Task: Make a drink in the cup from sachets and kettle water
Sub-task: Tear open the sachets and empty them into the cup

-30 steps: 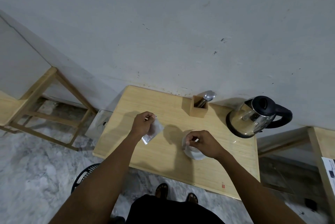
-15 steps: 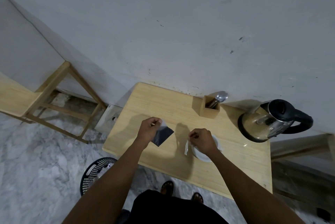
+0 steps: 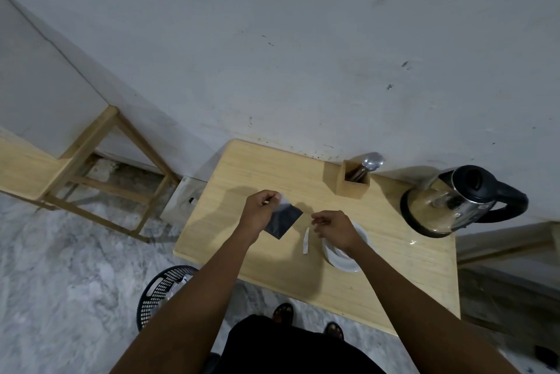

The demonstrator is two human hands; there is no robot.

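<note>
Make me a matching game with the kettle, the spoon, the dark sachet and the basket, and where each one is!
Things:
1. kettle
2. spoon
3. dark sachet
4. basket

Places:
A. pinched in the left hand
B. on the floor beside the table
C. standing in the wooden holder
D. on the table's right end, by the wall

Pairs: 1-D, 2-C, 3-A, 4-B
</note>
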